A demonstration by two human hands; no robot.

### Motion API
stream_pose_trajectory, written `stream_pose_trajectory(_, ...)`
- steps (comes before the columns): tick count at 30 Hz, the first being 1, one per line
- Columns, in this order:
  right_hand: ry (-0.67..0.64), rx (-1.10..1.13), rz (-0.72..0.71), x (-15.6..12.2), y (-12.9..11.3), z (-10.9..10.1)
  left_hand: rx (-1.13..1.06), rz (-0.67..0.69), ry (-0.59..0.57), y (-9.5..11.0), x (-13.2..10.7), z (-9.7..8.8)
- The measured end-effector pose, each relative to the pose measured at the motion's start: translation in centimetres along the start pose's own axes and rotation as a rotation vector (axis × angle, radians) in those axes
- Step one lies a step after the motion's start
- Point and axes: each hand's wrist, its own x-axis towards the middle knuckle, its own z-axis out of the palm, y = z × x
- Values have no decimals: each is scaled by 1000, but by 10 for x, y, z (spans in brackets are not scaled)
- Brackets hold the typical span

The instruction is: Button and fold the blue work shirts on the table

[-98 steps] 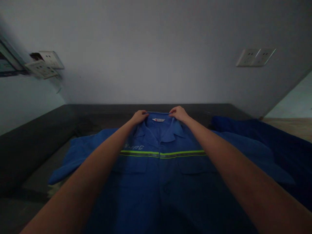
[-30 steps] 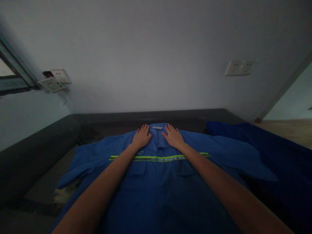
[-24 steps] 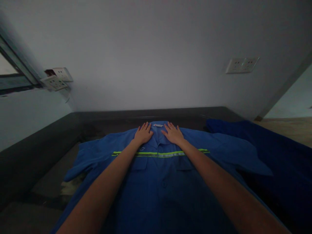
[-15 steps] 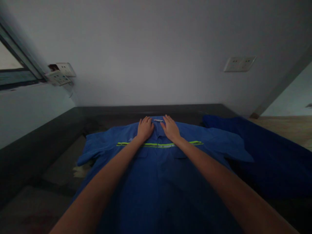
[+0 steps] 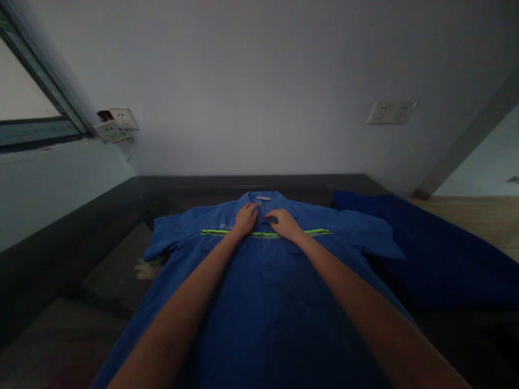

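A blue short-sleeved work shirt (image 5: 243, 292) lies spread face up, its collar towards the wall and a yellow-green reflective stripe across the chest. Just below the collar, my left hand (image 5: 245, 218) has its fingers bent onto the left edge of the front opening. Across from it, my right hand (image 5: 284, 223) curls thumb and forefinger together at the opening's other edge, in what looks like a pinch on the cloth. The fingertips are small and dim. A white label (image 5: 263, 198) shows inside the collar.
Darker blue cloth (image 5: 438, 254) lies at the right, partly under the sleeve. A dark raised edge (image 5: 194, 182) runs along the wall at the back. Sockets (image 5: 391, 112) are on the wall, and a loose socket strip (image 5: 111, 131) hangs at the left corner.
Both hands have come down from the collar towards me to the top of the front opening. Their fingers, flat before, are now bent. The collar shows more fully.
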Motion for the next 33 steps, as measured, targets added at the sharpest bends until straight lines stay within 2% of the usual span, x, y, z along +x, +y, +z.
stream_pose_trajectory(3,72,-22,23,-7,0,1,-3,28,-12,-10,1,-10)
stream_pose_trajectory(8,160,-41,89,-14,1,12,30,75,-126,-19,-8,-15)
stream_pose_trajectory(13,244,37,56,-16,5,14,150,65,-202,-9,-16,-8)
stream_pose_trajectory(16,284,74,46,-16,7,16,187,45,-210,-1,-18,-3)
stream_pose_trajectory(21,215,50,-1,-15,7,15,191,25,-174,0,-17,0)
stream_pose_trajectory(28,205,-21,-35,-20,-5,5,179,30,-191,1,-13,-2)
stream_pose_trajectory(33,149,-9,-62,-24,-2,6,153,23,-222,6,-13,-3)
